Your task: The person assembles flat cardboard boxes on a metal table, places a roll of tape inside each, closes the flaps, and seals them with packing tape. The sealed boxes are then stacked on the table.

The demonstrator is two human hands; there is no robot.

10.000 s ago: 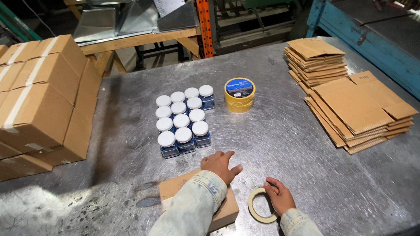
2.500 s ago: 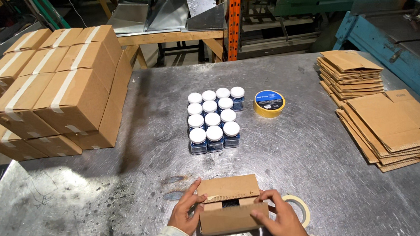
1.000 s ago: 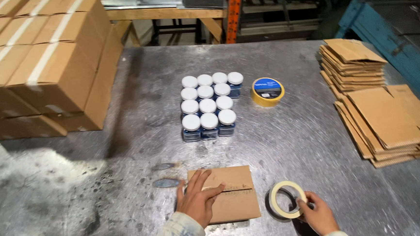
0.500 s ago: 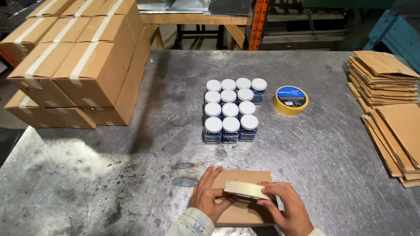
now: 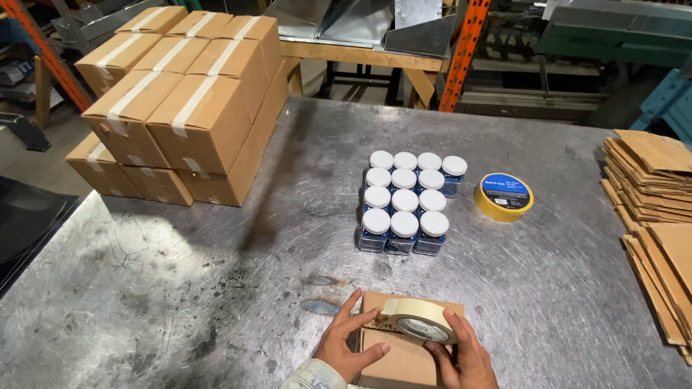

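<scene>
Head view, looking down on a scratched metal counter (image 5: 169,309). At the near edge lies a small cardboard box (image 5: 408,359), flaps closed. The left hand (image 5: 347,348) lies on the box's left end, fingers spread, thumb across the top. The right hand (image 5: 462,364) grips a roll of pale tape (image 5: 419,320), fingers curled around its rim; the roll rests on the box top, and a strip seems to run from it toward the left fingertips, though this is hard to make out. The bottom frame edge cuts off both wrists and the box's near side.

Beyond the box, well apart, stands a block of white-lidded jars (image 5: 407,202); just to its right lies a yellow tape roll (image 5: 504,196) with a blue label. Open counter lies between box and jars, and widely to the left front. Taped cartons (image 5: 185,108) are stacked at the far left edge. Flat cardboard blanks (image 5: 672,222) lie in stacks along the right edge, partly cut off by the frame. Jar contents cannot be told.
</scene>
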